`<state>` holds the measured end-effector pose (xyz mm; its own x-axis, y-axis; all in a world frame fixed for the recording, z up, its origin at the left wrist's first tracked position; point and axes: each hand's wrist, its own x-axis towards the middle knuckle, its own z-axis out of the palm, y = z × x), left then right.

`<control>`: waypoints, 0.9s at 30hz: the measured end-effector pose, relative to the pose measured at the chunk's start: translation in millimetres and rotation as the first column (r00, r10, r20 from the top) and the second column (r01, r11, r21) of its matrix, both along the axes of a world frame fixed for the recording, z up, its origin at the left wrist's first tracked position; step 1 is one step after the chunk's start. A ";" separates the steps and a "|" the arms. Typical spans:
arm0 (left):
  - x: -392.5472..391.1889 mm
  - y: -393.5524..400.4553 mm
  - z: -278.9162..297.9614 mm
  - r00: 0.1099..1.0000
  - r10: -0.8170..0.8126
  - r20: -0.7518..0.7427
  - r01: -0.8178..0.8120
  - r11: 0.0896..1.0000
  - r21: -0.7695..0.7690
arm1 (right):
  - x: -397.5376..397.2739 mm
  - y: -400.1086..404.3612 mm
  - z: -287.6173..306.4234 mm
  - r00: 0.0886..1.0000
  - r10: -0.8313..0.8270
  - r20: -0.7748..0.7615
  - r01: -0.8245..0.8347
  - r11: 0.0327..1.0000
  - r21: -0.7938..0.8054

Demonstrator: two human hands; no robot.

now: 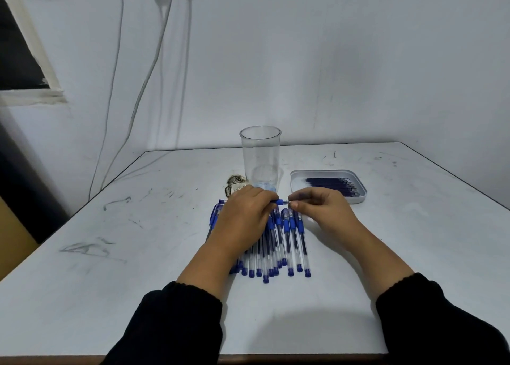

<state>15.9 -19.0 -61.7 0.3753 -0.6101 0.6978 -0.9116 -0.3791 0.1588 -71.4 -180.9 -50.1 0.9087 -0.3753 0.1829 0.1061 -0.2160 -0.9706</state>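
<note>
If my fingers slip, the pen could drop on the white table (138, 282), get mixed into the pile of pens (292, 240) under my wrists, or knock the tall clear cup (260, 155) just above my knuckles. My left hand (244, 213) is curled round the pen (280, 202) in the middle of the frame. My right hand (323, 207) pinches its small tip end. The pen is blue and lies sideways between my hands.
</note>
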 end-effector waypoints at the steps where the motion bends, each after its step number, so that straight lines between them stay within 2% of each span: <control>1: -0.3 0.2 0.3 1.000 0.002 0.000 -0.002 1.000 0.000 | -0.3 0.1 0.6 1.000 0.003 0.005 -0.003 1.000 0.002; 5: -0.5 -0.2 0.9 1.000 0.024 -0.006 -0.024 1.000 -0.015 | -0.9 -2.8 2.8 0.999 -0.024 0.023 0.024 1.000 0.010; 9: 2.1 0.7 -0.4 0.998 0.053 -0.017 -0.054 0.997 -0.055 | -3.6 -15.9 6.0 0.988 -0.145 0.046 0.146 0.989 -0.006; 11: 3.0 1.0 -0.8 0.998 0.054 -0.018 -0.055 0.996 -0.063 | -5.2 -22.9 2.3 0.981 -0.196 0.008 0.196 0.974 -0.112; 13: 3.0 1.1 -1.0 0.998 0.054 -0.016 -0.054 0.997 -0.061 | -5.4 -27.6 -4.8 0.968 -0.246 -0.039 0.221 0.920 -0.324; 18: 1.4 1.3 -0.1 0.998 0.057 -0.016 -0.058 0.997 -0.053 | -5.6 -25.0 -11.7 0.948 -0.271 -0.169 0.113 0.780 -0.616; 21: 0.4 1.5 0.4 0.998 0.064 -0.018 -0.064 0.996 -0.055 | -4.0 -25.9 -10.0 0.946 -0.248 -0.208 0.042 0.730 -0.682; 27: -0.3 1.1 0.7 0.998 0.067 -0.009 -0.067 0.997 -0.050 | -2.9 -28.8 -13.1 0.944 -0.255 -0.211 0.045 0.731 -0.681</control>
<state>15.6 -17.8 -61.0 0.4192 -0.5481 0.7238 -0.8833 -0.4306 0.1855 -74.3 -209.7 -63.1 0.9005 -0.3901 0.1924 -0.2275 -0.7994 -0.5561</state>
